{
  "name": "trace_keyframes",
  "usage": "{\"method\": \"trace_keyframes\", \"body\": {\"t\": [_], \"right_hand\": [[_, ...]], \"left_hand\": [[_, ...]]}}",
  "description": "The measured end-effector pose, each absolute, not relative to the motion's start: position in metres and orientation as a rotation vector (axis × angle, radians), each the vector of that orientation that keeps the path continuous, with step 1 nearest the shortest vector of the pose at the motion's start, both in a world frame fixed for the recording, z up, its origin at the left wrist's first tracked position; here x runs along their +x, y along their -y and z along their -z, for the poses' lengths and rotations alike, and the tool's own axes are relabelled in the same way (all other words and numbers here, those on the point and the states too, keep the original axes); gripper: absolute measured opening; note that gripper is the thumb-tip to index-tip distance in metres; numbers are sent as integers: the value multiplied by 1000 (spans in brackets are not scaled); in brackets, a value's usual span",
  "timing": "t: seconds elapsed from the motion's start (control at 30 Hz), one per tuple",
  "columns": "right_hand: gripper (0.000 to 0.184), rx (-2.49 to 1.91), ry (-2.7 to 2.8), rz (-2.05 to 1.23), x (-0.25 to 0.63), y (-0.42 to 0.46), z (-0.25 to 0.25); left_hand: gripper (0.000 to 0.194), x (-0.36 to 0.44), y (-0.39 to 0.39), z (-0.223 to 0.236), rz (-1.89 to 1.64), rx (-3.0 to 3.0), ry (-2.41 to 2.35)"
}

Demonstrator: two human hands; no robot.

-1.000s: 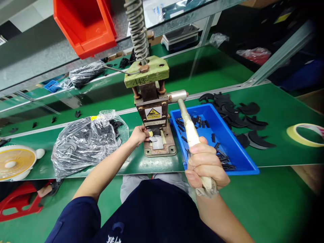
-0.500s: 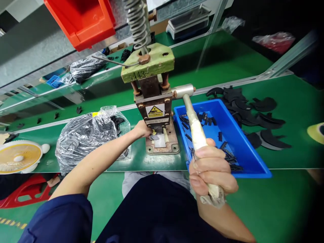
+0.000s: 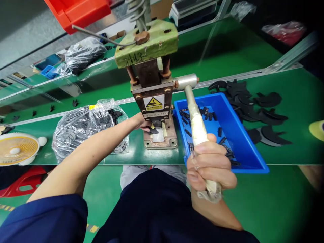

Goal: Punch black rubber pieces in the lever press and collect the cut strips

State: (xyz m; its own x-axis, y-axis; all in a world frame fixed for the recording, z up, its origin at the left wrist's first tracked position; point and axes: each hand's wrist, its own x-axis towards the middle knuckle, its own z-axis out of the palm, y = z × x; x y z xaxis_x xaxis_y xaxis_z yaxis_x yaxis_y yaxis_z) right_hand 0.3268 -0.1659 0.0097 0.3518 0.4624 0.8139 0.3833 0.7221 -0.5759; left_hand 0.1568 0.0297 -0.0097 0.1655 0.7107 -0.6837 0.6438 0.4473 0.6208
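Observation:
My right hand (image 3: 212, 164) is wrapped round the tape-covered lever (image 3: 198, 130) of a hand press (image 3: 152, 86). The lever slopes down toward me from a metal hub at the press's right side. At the left of the press base (image 3: 162, 144), my left hand (image 3: 143, 122) pinches a small dark flat part (image 3: 153, 130). That part is tilted beside the pale plate (image 3: 159, 136) under the press head. My left fingertips are partly hidden by the press and the part.
Right of the press stands a blue bin (image 3: 253, 163) with small black pieces. Curved black parts (image 3: 272, 116) lie beyond it. Left are a plastic bag of parts (image 3: 76, 130) and a fan (image 3: 16, 150). A red bin (image 3: 83, 17) hangs above.
The dark part at the press base has changed its tilt, and more of my left fingers shows. My right hand keeps its grip on the lever. The whole view has shifted slightly.

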Motion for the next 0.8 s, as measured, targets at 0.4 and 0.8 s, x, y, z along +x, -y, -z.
{"method": "trace_keyframes", "body": {"t": [0.4,0.8], "right_hand": [[19,-721,1314,50,330,158,-17],[23,-578,1206,135,321,132,-80]], "left_hand": [[25,137,-8,11,-395,1327,-1563],[23,127,22,26,-745,1044,-1290]]}}
